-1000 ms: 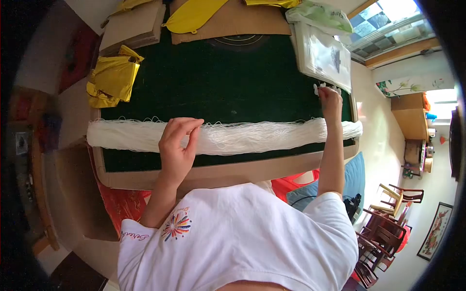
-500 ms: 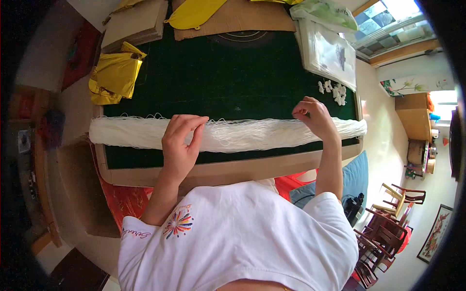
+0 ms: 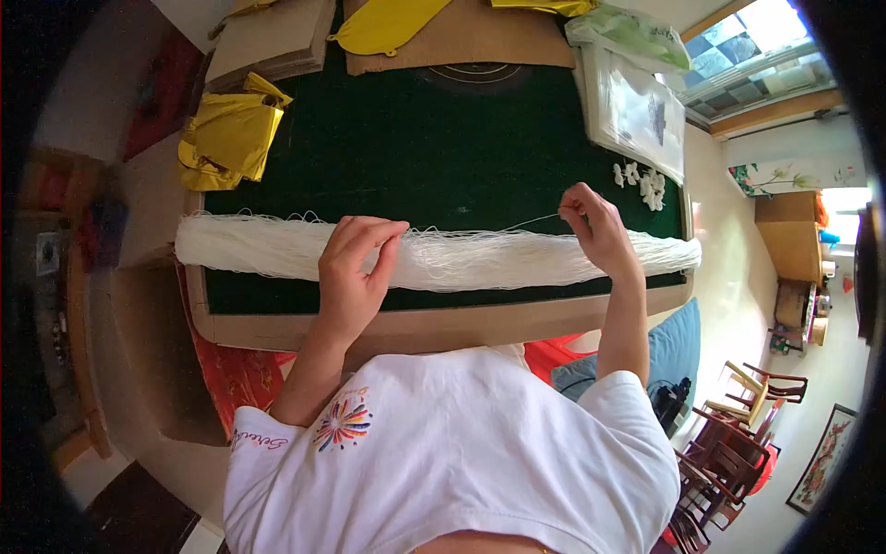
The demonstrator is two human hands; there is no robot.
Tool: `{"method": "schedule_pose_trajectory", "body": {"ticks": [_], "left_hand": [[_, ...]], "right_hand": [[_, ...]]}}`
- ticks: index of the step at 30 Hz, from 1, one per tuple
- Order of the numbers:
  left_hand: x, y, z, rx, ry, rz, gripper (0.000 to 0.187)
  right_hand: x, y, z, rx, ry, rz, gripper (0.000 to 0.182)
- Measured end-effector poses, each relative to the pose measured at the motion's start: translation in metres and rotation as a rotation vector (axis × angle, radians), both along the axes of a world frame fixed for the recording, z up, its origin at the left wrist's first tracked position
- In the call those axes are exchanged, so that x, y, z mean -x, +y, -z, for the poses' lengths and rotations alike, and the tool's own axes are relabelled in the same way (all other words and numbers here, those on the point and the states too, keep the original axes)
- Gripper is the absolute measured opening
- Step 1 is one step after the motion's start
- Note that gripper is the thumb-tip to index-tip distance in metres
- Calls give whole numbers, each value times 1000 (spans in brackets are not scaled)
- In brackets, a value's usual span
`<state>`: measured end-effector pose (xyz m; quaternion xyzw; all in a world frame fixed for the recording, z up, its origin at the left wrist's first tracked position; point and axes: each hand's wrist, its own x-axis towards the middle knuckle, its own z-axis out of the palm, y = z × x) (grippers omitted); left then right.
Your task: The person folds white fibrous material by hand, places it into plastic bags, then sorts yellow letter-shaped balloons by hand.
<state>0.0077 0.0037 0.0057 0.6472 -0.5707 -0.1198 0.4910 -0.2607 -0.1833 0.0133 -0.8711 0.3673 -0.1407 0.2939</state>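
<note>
A long bundle of white thread [image 3: 498, 261] lies across the near side of a dark green table top [image 3: 388, 148]. Over the left half of the bundle, my left hand [image 3: 358, 263] has thumb and fingertips pinched together at its far edge; what they hold is too small to make out. Above the right part, my right hand [image 3: 598, 229] pinches a single white thread, which runs left from the fingertips down to the bundle's far edge.
Yellow foil packets [image 3: 231, 137] lie at the left and a yellow foil piece [image 3: 392, 23] on brown cardboard [image 3: 498, 42] at the back. Clear plastic bags [image 3: 632, 111] and small white pieces [image 3: 652, 187] are at the right. Stacked chairs [image 3: 729, 452] stand lower right.
My right hand has risen slightly, and a thread stretched from it to the bundle now shows. The whole view has shifted a little; my left hand keeps its pinch.
</note>
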Motion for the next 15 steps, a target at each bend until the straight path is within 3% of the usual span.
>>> {"method": "schedule_pose_trajectory", "body": {"ticks": [6,9,13,15], "left_hand": [[17,-18,-10,-29,-59,203,30],[29,-27,-12,-52,-68,273,36],[21,-21,-8,-86,-98,232,32],[16,-16,-6,-104,-77,193,26]], "right_hand": [[-60,54,-29,-164,-424,-181,10],[-77,56,-39,24,-450,-199,11],[-40,15,-29,135,-161,-92,10],[-23,3,-15,181,114,-208,9]]}}
